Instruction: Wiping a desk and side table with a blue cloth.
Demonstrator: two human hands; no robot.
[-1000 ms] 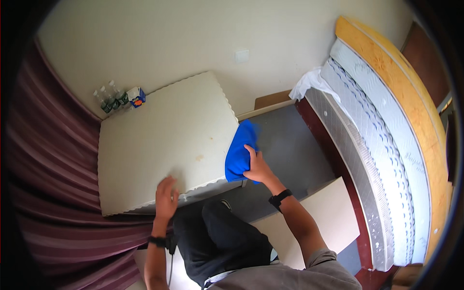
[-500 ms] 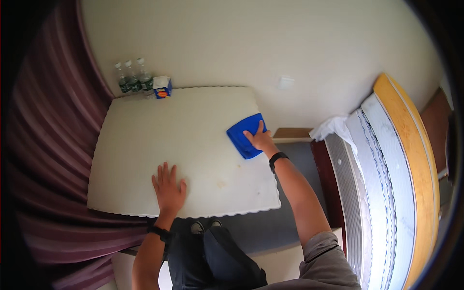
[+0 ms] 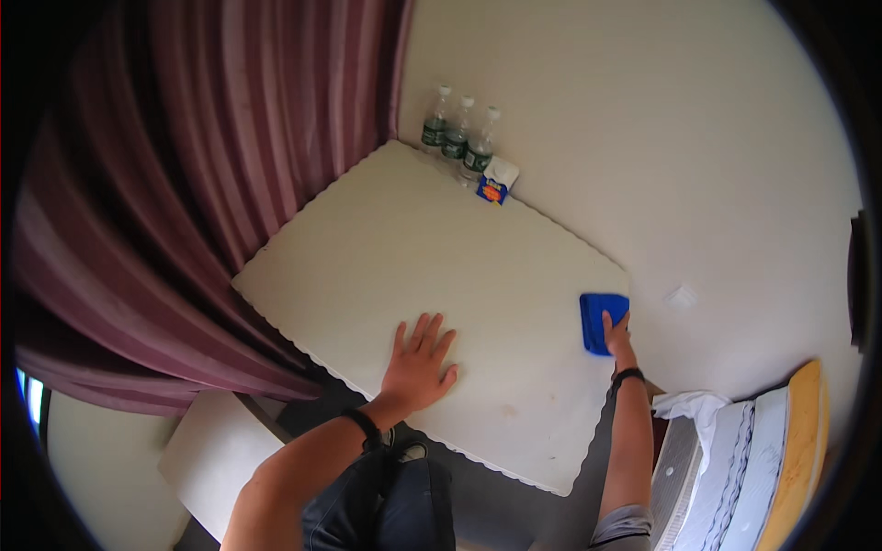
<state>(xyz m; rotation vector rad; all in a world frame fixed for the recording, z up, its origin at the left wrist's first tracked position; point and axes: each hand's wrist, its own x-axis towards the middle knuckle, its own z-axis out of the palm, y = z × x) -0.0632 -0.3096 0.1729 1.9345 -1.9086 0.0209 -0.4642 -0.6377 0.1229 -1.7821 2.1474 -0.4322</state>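
While right hand (image 3: 616,335) spreads over blue cloth (image 3: 593,317) | left hand (image 3: 419,369) splayed, empty | green-labelled bottles (image 3: 455,142)

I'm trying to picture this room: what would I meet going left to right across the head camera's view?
Maroon curtain, three bottles, blue cloth under the right hand, white wall plate, yellow slab.

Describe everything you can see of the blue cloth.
The blue cloth is a plain, deep-blue piece that looks like soft fabric, perhaps folded, with a roughly rectangular outline. It lies mostly flat on the pale table, near its right edge toward the wall. The right hand rests on it, covering part; whether the fingers grip it is unclear.
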